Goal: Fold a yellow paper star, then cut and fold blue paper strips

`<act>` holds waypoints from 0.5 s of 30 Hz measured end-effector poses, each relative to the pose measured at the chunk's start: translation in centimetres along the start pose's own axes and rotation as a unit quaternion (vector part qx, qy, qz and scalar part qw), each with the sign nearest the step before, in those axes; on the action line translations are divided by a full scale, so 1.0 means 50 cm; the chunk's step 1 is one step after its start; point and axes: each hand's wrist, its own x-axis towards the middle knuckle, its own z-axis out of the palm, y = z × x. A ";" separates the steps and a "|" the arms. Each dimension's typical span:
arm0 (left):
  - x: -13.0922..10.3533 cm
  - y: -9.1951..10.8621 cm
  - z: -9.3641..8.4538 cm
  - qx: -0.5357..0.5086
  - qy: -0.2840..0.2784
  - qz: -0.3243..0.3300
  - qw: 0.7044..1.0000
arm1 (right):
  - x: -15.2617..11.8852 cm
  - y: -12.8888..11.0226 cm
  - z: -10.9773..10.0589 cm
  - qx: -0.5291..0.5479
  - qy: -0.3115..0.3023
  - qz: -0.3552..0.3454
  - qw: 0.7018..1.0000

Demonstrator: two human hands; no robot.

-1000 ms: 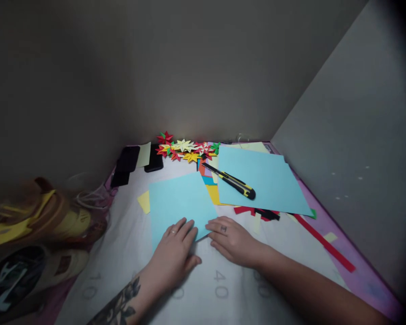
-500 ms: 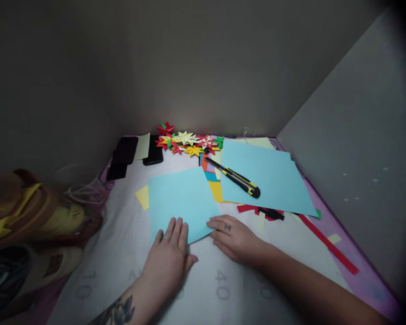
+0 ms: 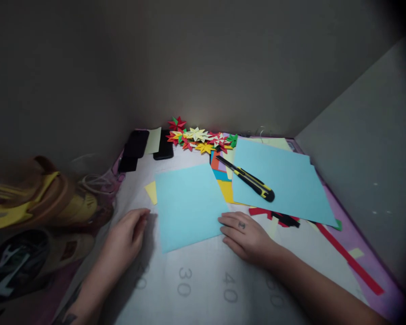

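A light blue square sheet of paper lies flat in front of me. My right hand rests at its right edge, fingers stretched out with the tips on the paper and nothing gripped. To the left of the sheet, apart from it, is my left hand, loosely curved, with a gap between thumb and fingers and nothing seen in it. A yellow paper scrap pokes out from behind the sheet's left edge. Farther right, a black and yellow utility knife with its blade out lies on a larger blue sheet.
Folded paper stars line the wall at the back. Dark phone-like items lie back left. Cups or containers crowd the left side. Red and black strips lie at the right, on the number-marked white surface.
My left hand has lifted off the blue square and moved left, its fingers now curved. The right hand stays at the sheet's right edge. The whole view has shifted slightly.
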 end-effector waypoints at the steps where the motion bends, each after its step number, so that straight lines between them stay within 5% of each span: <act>1: 0.000 -0.001 0.001 -0.002 -0.003 -0.008 1.000 | -0.001 0.000 -0.002 0.001 0.012 -0.002 1.000; 6: -0.016 0.038 0.022 0.032 -0.047 0.054 0.997 | 0.001 0.000 -0.029 0.015 0.075 -0.028 0.997; 10: -0.034 0.095 0.067 0.084 -0.106 0.195 0.971 | -0.004 -0.020 -0.040 0.015 0.003 -0.083 0.996; 15: -0.037 0.131 0.104 0.143 -0.171 0.184 0.957 | -0.019 -0.033 -0.006 -0.052 -0.055 -0.059 0.995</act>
